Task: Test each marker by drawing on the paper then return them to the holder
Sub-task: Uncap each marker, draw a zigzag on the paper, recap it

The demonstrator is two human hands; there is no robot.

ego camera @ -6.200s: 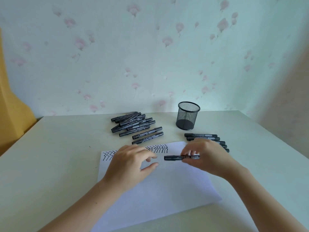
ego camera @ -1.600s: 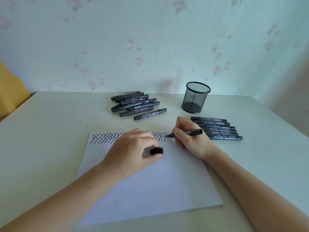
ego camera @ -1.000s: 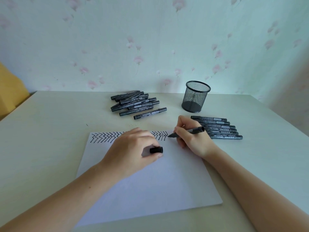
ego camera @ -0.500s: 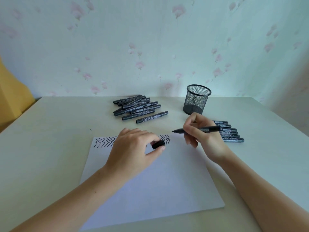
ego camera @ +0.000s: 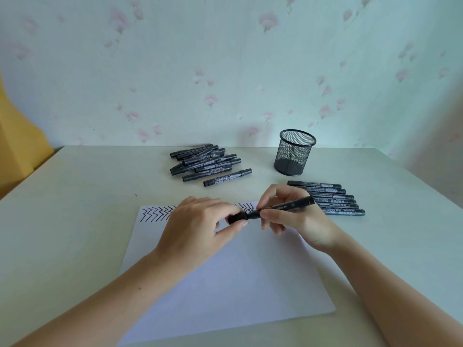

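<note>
Pale tabletop point(ego camera: 75, 221) against floral wallpaper point(ego camera: 225, 71), as I view it from the head camera. My right hand point(ego camera: 298, 219) pinches a black marker point(ego camera: 285, 206) between thumb and curled fingers; my left hand point(ego camera: 198, 229) pinches its cap point(ego camera: 236, 218) at the marker's tip end, whether fully seated I cannot tell. Beneath the fingers lies white paper point(ego camera: 225, 284) with zigzag strokes point(ego camera: 157, 212). Beyond the fingertips: loose marker pile point(ego camera: 205, 162), mesh holder point(ego camera: 294, 156). Just behind the right hand: a marker row point(ego camera: 335, 199).
</note>
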